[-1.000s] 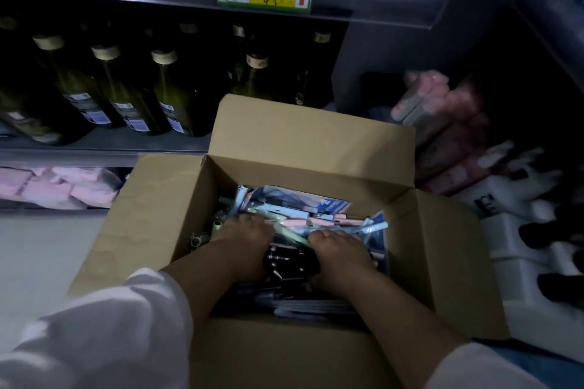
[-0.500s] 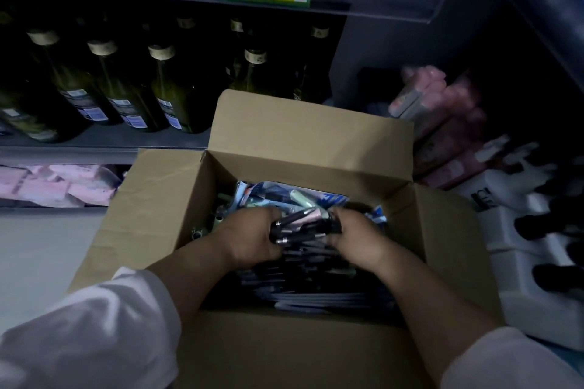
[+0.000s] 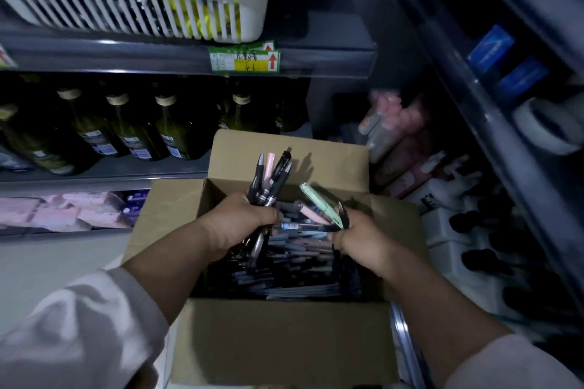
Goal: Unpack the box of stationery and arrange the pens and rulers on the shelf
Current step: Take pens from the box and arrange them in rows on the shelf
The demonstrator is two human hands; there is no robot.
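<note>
Shelf [image 3: 126, 57]; one box [image 3: 284, 341]; left hand [image 3: 240, 224], right hand [image 3: 363, 240]: pens [image 3: 275, 174]

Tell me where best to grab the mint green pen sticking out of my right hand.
Pinch the mint green pen on its upper barrel, coming from above-left: that end slants up free in the air, while its lower end is gripped in the right hand.

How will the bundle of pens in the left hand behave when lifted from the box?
The pens fan out loose above the left hand, so some may slip free. Their barrels look round and smooth, so a dropped one would probably roll.
</note>
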